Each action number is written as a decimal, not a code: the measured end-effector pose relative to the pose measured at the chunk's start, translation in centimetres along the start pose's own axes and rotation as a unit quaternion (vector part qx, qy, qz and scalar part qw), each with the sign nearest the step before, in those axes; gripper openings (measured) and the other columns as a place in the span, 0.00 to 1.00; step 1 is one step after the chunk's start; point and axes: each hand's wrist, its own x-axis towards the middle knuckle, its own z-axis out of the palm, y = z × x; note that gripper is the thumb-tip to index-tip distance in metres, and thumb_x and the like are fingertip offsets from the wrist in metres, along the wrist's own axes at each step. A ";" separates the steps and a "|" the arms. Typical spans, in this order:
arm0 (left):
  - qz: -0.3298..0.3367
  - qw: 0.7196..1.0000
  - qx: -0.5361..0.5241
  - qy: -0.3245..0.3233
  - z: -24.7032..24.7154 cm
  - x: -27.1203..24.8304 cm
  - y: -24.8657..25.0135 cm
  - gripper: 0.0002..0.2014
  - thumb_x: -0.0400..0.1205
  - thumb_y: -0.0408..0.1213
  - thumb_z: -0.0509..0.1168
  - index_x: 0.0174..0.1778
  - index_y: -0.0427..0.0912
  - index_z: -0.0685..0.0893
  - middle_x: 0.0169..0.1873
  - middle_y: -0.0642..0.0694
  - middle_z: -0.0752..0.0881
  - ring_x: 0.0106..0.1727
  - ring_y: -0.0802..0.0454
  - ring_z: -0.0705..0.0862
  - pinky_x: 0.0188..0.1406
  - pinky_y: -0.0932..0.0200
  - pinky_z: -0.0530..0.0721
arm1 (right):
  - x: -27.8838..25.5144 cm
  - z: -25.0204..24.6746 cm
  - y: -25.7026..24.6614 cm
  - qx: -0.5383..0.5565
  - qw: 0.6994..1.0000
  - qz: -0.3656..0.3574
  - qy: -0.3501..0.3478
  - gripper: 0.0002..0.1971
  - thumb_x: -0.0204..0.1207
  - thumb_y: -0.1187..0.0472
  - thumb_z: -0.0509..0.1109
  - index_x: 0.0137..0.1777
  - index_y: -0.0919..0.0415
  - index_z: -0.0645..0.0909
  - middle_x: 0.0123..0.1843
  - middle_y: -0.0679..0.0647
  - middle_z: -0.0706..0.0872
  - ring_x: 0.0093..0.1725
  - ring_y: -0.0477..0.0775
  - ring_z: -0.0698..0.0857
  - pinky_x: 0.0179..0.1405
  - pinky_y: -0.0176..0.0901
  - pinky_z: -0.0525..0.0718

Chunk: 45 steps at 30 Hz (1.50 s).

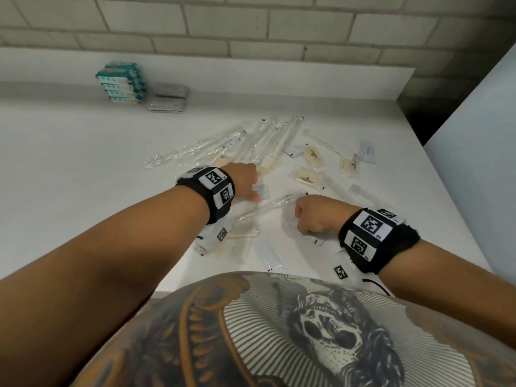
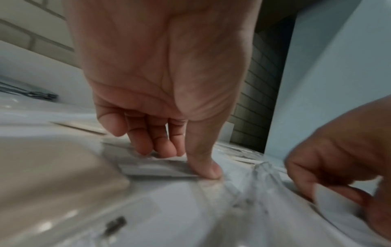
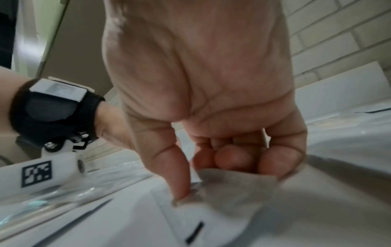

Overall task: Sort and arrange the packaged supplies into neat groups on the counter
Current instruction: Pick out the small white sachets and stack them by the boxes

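Loose packaged supplies lie scattered over the white counter (image 1: 83,169). My left hand (image 1: 255,191) (image 2: 184,160) pinches a small flat white packet (image 1: 264,190) (image 2: 156,167) that lies on the counter, thumb at its near edge and fingers at its far edge. My right hand (image 1: 303,222) (image 3: 211,175) is curled and pinches the edge of a translucent packet (image 1: 307,236) (image 3: 234,188) between thumb and fingers. A long clear-wrapped stick (image 1: 270,205) lies between the two hands.
Stacked teal boxes (image 1: 121,82) and silver packets (image 1: 167,100) stand grouped at the back left. Long clear sleeves (image 1: 251,141) and cream sachets (image 1: 314,156) are spread beyond the hands. More packets (image 1: 243,241) lie near the front edge. A pale panel (image 1: 474,163) borders the right.
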 end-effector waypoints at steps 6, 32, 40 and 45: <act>-0.021 0.999 0.026 -0.011 -0.1 -0.7 0.6 0.24 0.80 0.52 0.69 0.64 0.39 0.79 0.60 0.43 0.84 0.60 0.43 0.83 0.59 0.52 0.80 | -1.3 0.4 -0.3 -0.079 0.993 -0.078 0.045 0.09 0.79 0.68 0.56 0.56 0.59 0.72 0.57 0.58 0.82 0.44 0.54 0.77 0.36 0.39 0.72; 0.160 0.975 0.129 0.087 -6.7 9.6 5.5 0.14 0.84 0.35 0.61 0.66 0.40 0.77 0.60 0.39 0.80 0.60 0.39 0.81 0.55 0.49 0.79 | 0.2 -1.1 4.2 0.096 0.992 -0.034 0.073 0.05 0.81 0.60 0.63 0.55 0.56 0.72 0.54 0.52 0.80 0.57 0.56 0.81 0.46 0.43 0.75; 0.126 0.970 0.210 0.003 -6.2 12.8 6.1 0.26 0.79 0.41 0.70 0.73 0.40 0.72 0.67 0.37 0.75 0.65 0.38 0.79 0.58 0.49 0.80 | -0.2 -4.1 8.0 0.348 0.921 0.030 0.174 0.07 0.79 0.59 0.69 0.42 0.57 0.75 0.37 0.49 0.79 0.33 0.45 0.78 0.34 0.36 0.77; 0.153 0.962 0.227 0.004 -4.8 11.8 6.9 0.23 0.80 0.49 0.67 0.70 0.51 0.75 0.63 0.45 0.76 0.67 0.42 0.72 0.65 0.47 0.72 | 0.5 -4.5 8.3 0.384 0.903 0.025 0.193 0.09 0.77 0.59 0.71 0.55 0.60 0.80 0.51 0.58 0.86 0.40 0.51 0.84 0.41 0.45 0.85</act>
